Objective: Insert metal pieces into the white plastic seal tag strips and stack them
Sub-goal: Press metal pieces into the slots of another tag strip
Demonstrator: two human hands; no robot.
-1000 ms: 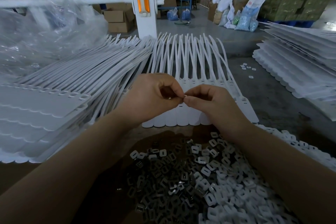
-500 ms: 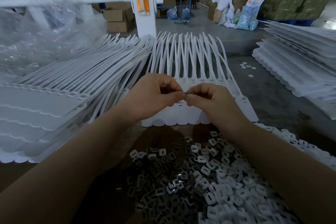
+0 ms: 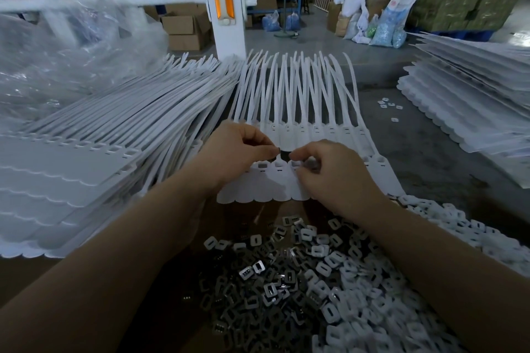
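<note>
Seen from a camera worn on the head, looking forward and down, two bare forearms reach away from the viewer over a cluttered tabletop (image 3: 447, 169) in a workshop. The left hand (image 3: 238, 152) has its fingers curled, and its grip pinches a small dark metal piece (image 3: 276, 150) between thumb and forefinger, just above the near end of a white strip of seal tags (image 3: 275, 183). The right hand (image 3: 329, 172) sits just beside it, fingers bent down so that the fingertips pinch at the head of one tag on the same strip; its grip is closed on that tag, though what lies under the fingers is hidden. The two hands are close but apart, with a small gap between them. The strip lies flat in the middle of the scene, its scalloped flat ends nearest the viewer and its thin tails fanning away toward the far side. Nearer than the strip, a loose heap of small metal pieces and white plastic frames (image 3: 286, 289) spreads across the brown surface between the forearms and out to the right. To the left, a tall stack of the same white tag strips (image 3: 94, 152) leans across the tabletop, with crumpled clear plastic sheeting (image 3: 71, 57) behind it. On the right, another layered stack of white strips (image 3: 470, 112) rests well apart from the hands. Beyond, a white post with orange panels (image 3: 223, 6) stands among cardboard boxes and sacks.
</note>
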